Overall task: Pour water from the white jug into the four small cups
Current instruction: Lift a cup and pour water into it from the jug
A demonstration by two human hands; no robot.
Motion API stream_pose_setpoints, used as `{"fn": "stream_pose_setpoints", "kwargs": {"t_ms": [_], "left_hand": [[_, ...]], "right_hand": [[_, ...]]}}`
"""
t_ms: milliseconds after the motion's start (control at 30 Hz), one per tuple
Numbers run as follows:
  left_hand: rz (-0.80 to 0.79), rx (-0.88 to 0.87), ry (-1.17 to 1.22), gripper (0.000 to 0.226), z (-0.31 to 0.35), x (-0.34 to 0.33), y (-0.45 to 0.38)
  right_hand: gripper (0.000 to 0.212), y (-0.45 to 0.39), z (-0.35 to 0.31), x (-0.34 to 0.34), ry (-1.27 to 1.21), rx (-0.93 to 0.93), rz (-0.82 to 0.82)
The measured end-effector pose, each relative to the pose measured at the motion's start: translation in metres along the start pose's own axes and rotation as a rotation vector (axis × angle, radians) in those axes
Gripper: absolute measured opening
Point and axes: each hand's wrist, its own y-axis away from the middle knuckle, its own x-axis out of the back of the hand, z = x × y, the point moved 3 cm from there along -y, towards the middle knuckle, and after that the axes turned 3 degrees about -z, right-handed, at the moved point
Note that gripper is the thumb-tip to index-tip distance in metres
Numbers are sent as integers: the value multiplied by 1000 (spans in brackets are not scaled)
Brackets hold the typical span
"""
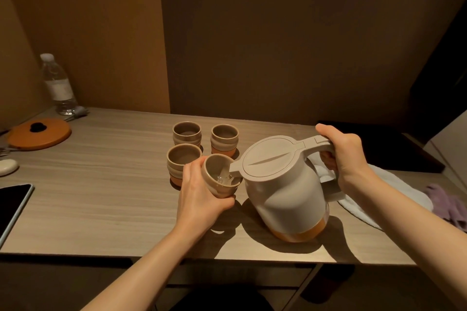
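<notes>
Tilting toward nine o'clock, the white jug point(285, 184) leans with its spout over the rim of a small cup point(220, 179), its orange base lifted on one side above the wooden table point(101, 197). The right hand point(341, 151) is wrapped tight around the jug's handle at the jug's two o'clock, thumb lying along the top of the handle. The left hand point(199, 194) grips the held cup from its nine o'clock side, fingers curled under it, and tips its mouth toward the spout; a glint of water shows inside. Three other cups stand upright on the table: one point(183, 163) just beside the left hand at its eleven o'clock, one point(187, 134) behind that, and one point(225, 137) at the held cup's twelve o'clock. I cannot tell whether these three hold water.

At the jug's three o'clock lies a white cloth point(394, 192), with a purple cloth point(447, 204) beyond it. Far off at nine o'clock sit an orange lid point(39, 134), a clear plastic bottle point(58, 83) and a dark tablet point(12, 204).
</notes>
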Motion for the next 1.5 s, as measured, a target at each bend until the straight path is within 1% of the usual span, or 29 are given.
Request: {"fn": "stream_pose_setpoints", "kwargs": {"t_ms": [767,1067,1367,1500], "left_hand": [[32,39,52,102,-7,-3,3],[40,35,91,98,-11,-3,5],[45,50,134,96,-12,-4,6],[46,55,129,99,-12,-5,7]], "right_hand": [[44,-3,-2,-5,17,28,-16],[51,-3,-3,-9,53,47,-21],[53,-2,-5,-11,54,51,-22],[47,-2,-6,-11,76,49,-25]]}}
